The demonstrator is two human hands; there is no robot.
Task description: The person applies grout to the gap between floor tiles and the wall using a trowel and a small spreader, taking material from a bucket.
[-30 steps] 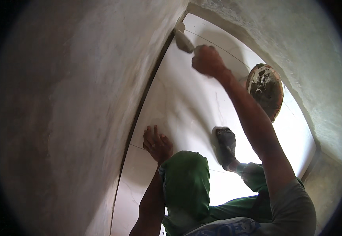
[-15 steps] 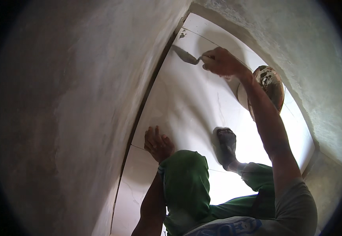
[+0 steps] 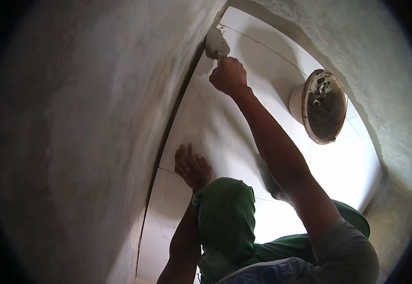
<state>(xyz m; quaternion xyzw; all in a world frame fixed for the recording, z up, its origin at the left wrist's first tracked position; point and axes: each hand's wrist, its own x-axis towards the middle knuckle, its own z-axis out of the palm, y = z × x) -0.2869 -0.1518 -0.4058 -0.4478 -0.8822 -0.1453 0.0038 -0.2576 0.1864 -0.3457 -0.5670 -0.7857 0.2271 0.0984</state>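
Note:
My right hand is closed round the handle of a pointing trowel. The trowel's grey blade lies at the far end of the floor, against the gap along the left wall. White marble-look tiles cover the floor. My left hand rests on them with its fingers spread, beside my green-clad knee and near a tile joint. To the right of my right forearm stands a bucket with a mortar-crusted rim and grey mortar inside.
A bare plastered wall rises close on the left, with a dark gap between it and the tiles. Another plastered wall curves round the right and far side. Bits of mortar lie near the far corner.
My right hand has moved left and away from me, taking the trowel from above the tiles to the wall gap. The bucket is now uncovered by my arm. My left hand stays put.

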